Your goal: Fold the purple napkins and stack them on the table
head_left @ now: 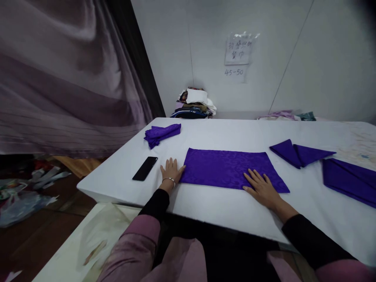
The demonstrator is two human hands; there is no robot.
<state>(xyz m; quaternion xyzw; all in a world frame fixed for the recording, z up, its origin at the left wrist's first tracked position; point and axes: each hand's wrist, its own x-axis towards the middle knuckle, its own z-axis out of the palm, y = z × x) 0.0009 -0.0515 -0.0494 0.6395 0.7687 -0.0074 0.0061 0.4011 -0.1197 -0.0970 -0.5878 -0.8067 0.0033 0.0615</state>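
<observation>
Pink sleeves (129, 250) backed left hand (171, 172) and right hand (261, 189), flat, apart; purple cloth (217, 168) seemed light, soft, best pinched at four o'clock.

The right hand (261, 190) covers part of the cloth (217, 166) and a stretch of its near edge. The picture's right edge cuts off the rightmost folded cloth (349, 180) and the table (226, 135); the curtain (58, 78) runs out at top and left. Some of the sign's (237, 51) writing is blurred. On the floor, the litter (25, 203) — smeared and cropped — is hard to tell apart.
</observation>
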